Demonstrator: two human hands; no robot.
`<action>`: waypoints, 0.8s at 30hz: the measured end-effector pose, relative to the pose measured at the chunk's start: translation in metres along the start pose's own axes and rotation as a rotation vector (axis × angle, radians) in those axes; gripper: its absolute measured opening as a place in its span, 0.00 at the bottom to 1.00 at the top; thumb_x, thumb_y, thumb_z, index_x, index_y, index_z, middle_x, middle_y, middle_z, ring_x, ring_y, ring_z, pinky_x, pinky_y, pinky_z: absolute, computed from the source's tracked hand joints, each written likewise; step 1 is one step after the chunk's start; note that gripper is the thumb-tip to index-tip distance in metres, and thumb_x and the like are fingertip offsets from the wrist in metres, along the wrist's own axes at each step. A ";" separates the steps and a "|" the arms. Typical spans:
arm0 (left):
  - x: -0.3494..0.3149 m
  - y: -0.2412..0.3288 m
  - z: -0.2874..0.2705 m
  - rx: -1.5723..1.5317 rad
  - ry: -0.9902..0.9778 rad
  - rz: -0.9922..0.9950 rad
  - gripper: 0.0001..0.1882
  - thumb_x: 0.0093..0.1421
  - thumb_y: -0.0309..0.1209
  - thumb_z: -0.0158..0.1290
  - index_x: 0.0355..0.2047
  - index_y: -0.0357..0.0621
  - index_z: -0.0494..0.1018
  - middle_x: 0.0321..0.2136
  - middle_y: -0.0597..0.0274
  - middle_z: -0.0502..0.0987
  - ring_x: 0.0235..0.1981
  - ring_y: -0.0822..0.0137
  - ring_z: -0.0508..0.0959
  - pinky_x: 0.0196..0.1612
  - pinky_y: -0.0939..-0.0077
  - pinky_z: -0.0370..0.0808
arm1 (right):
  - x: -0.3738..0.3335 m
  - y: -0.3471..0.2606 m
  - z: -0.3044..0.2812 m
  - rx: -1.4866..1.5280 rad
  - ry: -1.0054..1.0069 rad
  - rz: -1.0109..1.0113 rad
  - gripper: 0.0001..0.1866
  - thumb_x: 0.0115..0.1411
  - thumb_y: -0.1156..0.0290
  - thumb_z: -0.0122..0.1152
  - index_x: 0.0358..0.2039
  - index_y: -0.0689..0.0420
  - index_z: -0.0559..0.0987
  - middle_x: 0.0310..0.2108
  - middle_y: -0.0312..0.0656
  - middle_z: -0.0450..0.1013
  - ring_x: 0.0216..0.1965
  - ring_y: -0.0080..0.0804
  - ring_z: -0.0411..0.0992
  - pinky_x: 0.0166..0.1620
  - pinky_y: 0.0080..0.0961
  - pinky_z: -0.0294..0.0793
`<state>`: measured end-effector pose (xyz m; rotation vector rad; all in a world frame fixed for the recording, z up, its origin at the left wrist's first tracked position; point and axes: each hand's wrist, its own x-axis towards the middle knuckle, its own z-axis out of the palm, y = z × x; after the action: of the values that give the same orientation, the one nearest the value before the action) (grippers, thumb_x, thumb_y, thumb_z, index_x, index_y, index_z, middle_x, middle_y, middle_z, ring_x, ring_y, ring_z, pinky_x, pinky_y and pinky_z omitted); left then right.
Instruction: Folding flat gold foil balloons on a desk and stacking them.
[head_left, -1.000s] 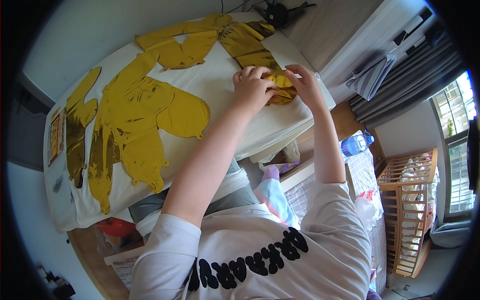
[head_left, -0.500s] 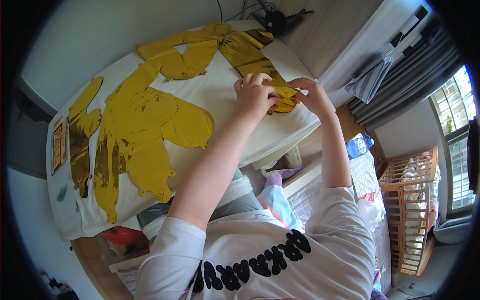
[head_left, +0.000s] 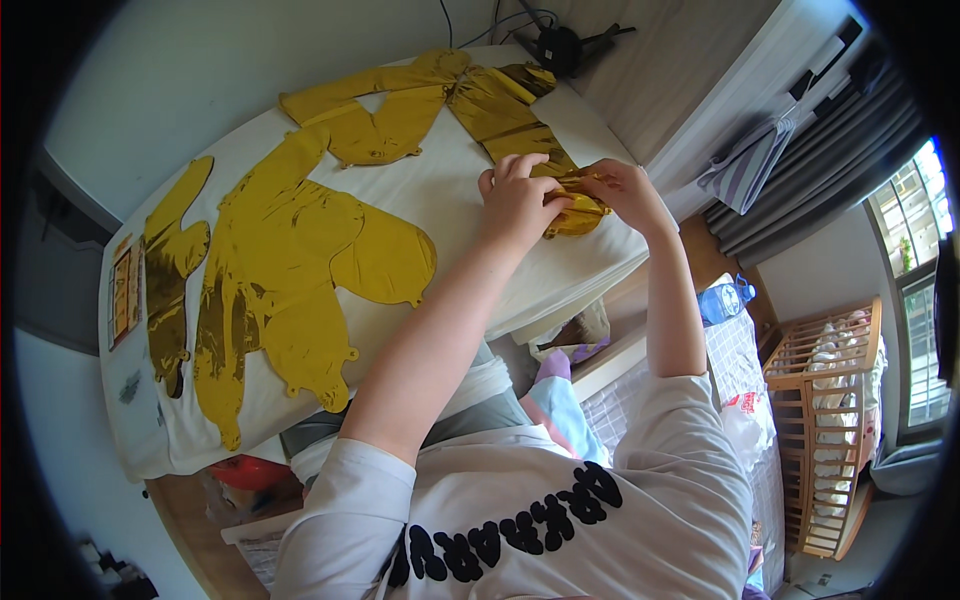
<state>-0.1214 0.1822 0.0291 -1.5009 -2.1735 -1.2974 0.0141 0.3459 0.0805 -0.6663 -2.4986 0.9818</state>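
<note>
Between left hand [head_left: 518,205] and right hand [head_left: 630,198], crumpled gold foil [head_left: 578,220], each grip pinching it

Large, rounded black letters [head_left: 487,543] curve across the front of the white T-shirt [head_left: 650,510], on the wearer's side of the fingers [head_left: 524,168]. To the right of the fingers and nearer the wearer, a white plastic bag [head_left: 752,432] bears red print [head_left: 745,403] too small to make out.

Gold foil balloon [head_left: 530,138] — flat, end crumpled
</note>
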 end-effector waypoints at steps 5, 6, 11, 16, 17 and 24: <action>0.000 -0.005 0.003 0.007 0.044 0.043 0.13 0.54 0.44 0.69 0.34 0.51 0.86 0.54 0.70 0.79 0.60 0.61 0.70 0.62 0.51 0.56 | -0.006 0.002 -0.002 -0.081 -0.015 -0.075 0.10 0.65 0.70 0.65 0.41 0.63 0.86 0.33 0.46 0.83 0.33 0.30 0.80 0.40 0.28 0.79; 0.000 -0.006 0.004 0.004 0.049 0.062 0.13 0.54 0.44 0.69 0.34 0.51 0.86 0.51 0.70 0.81 0.58 0.62 0.72 0.61 0.52 0.57 | -0.007 0.001 -0.002 -0.075 -0.015 -0.069 0.10 0.64 0.70 0.66 0.41 0.63 0.86 0.33 0.46 0.84 0.33 0.30 0.80 0.40 0.28 0.79; 0.002 -0.003 0.002 -0.007 0.019 0.027 0.13 0.56 0.44 0.67 0.35 0.51 0.85 0.40 0.71 0.84 0.49 0.64 0.77 0.58 0.54 0.58 | -0.011 -0.004 -0.005 -0.128 -0.056 -0.052 0.11 0.66 0.73 0.65 0.45 0.65 0.85 0.36 0.44 0.84 0.38 0.29 0.80 0.44 0.27 0.79; 0.002 -0.002 0.000 -0.022 -0.031 -0.012 0.13 0.58 0.44 0.66 0.38 0.52 0.84 0.38 0.70 0.84 0.48 0.65 0.78 0.60 0.54 0.58 | -0.015 -0.007 -0.002 -0.083 -0.032 -0.063 0.14 0.64 0.72 0.67 0.49 0.63 0.84 0.40 0.46 0.83 0.42 0.31 0.81 0.48 0.27 0.80; 0.002 -0.003 0.000 -0.034 -0.040 -0.015 0.13 0.58 0.43 0.66 0.39 0.52 0.84 0.38 0.70 0.84 0.47 0.65 0.78 0.60 0.53 0.58 | -0.015 -0.009 -0.003 -0.084 -0.033 -0.067 0.14 0.64 0.72 0.67 0.49 0.63 0.84 0.40 0.46 0.83 0.42 0.31 0.81 0.48 0.27 0.80; 0.000 -0.005 0.001 -0.041 0.042 -0.001 0.14 0.58 0.43 0.66 0.41 0.53 0.83 0.43 0.70 0.80 0.51 0.64 0.75 0.58 0.53 0.60 | -0.020 -0.030 0.001 -0.161 -0.068 -0.294 0.20 0.62 0.71 0.70 0.54 0.60 0.82 0.41 0.46 0.84 0.41 0.34 0.82 0.48 0.28 0.81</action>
<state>-0.1256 0.1826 0.0256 -1.4737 -2.1352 -1.3691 0.0209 0.3151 0.0979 -0.2993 -2.6573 0.7133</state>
